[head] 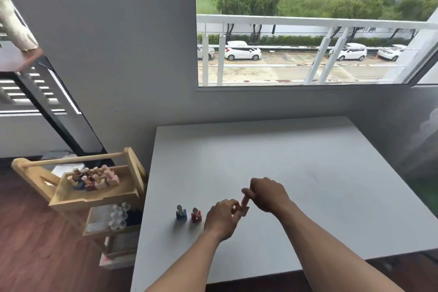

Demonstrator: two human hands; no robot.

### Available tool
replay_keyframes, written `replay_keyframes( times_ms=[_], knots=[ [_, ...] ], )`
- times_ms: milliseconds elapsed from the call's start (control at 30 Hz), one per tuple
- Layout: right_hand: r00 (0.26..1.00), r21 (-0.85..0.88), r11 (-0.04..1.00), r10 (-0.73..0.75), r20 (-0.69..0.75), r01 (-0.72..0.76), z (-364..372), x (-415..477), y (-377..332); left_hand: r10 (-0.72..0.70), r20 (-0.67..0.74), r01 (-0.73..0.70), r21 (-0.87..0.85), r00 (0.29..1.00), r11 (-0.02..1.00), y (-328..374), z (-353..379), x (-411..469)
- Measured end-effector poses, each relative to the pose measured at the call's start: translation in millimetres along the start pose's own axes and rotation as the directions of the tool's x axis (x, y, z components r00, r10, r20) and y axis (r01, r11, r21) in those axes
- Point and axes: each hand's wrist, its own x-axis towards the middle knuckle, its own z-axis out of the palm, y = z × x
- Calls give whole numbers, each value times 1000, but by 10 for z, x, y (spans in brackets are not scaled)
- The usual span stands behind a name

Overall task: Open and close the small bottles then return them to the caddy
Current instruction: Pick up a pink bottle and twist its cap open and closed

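Observation:
Both hands meet over the white table [296,173] near its front left. My left hand [221,219] grips the square base of a small pink bottle [244,210]. My right hand [269,194] pinches the bottle's top; whether the cap is on or off is hidden by the fingers. A small blue bottle [181,213] and a small red bottle [196,215] stand upright on the table just left of my left hand, both with round silver caps. The wooden caddy [94,194] stands off the table's left edge and holds several more small bottles [94,179].
The caddy has a wooden bar handle [71,161] across its top. A lower wooden tray [113,223] under it holds clear round jars. A grey wall and a large window stand behind the table. Dark wood floor lies to the left.

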Motion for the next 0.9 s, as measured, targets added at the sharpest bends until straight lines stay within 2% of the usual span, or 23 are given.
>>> replay_keyframes(
  times_ms=[133, 333, 467, 633, 900],
  knots=[
    [992, 220, 976, -38, 121, 11, 67, -42, 97, -43, 6, 43, -21, 999, 999, -2, 111, -11],
    [988, 193, 981, -43, 149, 14, 152, -41, 140, -51, 13, 50, 51, 999, 997, -26, 232, -62],
    [982, 231, 973, -52, 181, 9, 254, -47, 138, -119, 94, 115, 54, 988, 992, -106, 317, -98],
    [987, 218, 976, -35, 159, -1, 330, -66, 103, -160, 177, 166, -20, 971, 986, -185, 396, -151],
    [996, 262, 963, -74, 56, 57, 472, -48, -31, -196, 173, 207, -45, 965, 977, -202, 400, -163]
  ],
)
